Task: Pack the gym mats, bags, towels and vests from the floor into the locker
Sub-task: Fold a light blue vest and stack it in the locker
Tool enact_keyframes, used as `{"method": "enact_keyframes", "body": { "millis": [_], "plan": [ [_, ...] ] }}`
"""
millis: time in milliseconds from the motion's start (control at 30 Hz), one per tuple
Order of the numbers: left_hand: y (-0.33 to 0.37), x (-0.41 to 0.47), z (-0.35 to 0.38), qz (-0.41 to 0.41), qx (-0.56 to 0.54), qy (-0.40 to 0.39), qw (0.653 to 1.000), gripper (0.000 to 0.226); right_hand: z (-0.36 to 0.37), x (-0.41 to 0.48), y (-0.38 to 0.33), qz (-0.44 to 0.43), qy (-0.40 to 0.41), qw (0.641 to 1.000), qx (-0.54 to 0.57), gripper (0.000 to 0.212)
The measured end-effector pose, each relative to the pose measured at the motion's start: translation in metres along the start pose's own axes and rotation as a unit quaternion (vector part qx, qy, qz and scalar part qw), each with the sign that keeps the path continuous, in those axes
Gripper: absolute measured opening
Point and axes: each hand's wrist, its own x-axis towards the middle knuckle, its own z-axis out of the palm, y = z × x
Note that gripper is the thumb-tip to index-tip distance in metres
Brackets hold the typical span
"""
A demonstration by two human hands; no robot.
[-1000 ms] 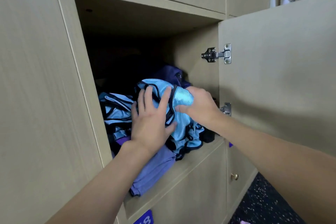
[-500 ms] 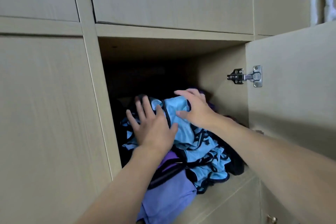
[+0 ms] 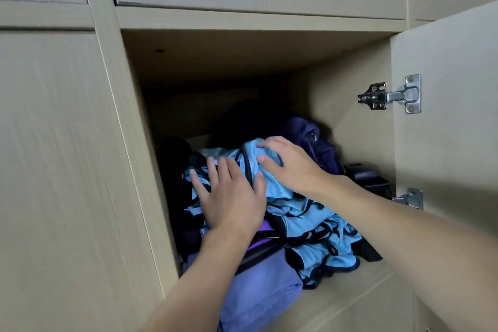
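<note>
Drooping over the front lip of the locker (image 3: 347, 288), closest in: a lavender towel (image 3: 258, 294), crossed near its upper end by a dark strap (image 3: 256, 253).

Pressing down just behind that with the left hand (image 3: 231, 202), palm flat and fingers straight and spread, on the left side of a heap of light blue vests (image 3: 315, 221) with black trim. Filling the middle of the compartment with that heap, its lower folds spilling toward the front edge on the right.

Resting on top of the heap with the right hand (image 3: 291, 167), fingers loosely bent over the highest fold and thumb laid against the cloth, pushing on it rather than closing round it.

Sitting behind the right hand: a dark purple bag (image 3: 318, 143), touching the vests. Lying low at the right wall: a black item (image 3: 369, 178), too dim to name. Crowding the left wall: more dark things (image 3: 175, 164), equally hard to make out.

Standing open at the far right: the locker door (image 3: 447, 148), hanging on a metal hinge (image 3: 390, 96).
</note>
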Motion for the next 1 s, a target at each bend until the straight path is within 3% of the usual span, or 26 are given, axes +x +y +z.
{"method": "enact_keyframes", "body": {
  "millis": [67, 167, 600, 767, 1000],
  "plan": [
    [0.0, 0.0, 0.006, -0.021, -0.025, -0.005, 0.999, 0.071, 0.003, -0.002, 0.006, 0.027, -0.062, 0.997, -0.038, 0.053],
    [0.0, -0.003, 0.015, -0.039, -0.051, 0.005, 0.998, 0.072, 0.005, -0.005, 0.019, 0.032, -0.103, 0.989, -0.098, 0.061],
    [0.001, 0.001, 0.053, -0.046, -0.004, -0.037, 0.998, 0.067, 0.035, 0.004, 0.054, 0.074, -0.145, 0.984, -0.072, 0.066],
    [-0.001, 0.002, 0.044, -0.049, -0.034, -0.054, 0.997, 0.067, 0.027, -0.006, 0.04, 0.108, -0.164, 0.974, -0.111, 0.064],
    [-0.003, -0.001, 0.014, -0.027, -0.072, -0.051, 0.996, 0.067, 0.007, -0.03, 0.026, 0.117, -0.135, 0.98, -0.083, 0.063]
  ]
}}
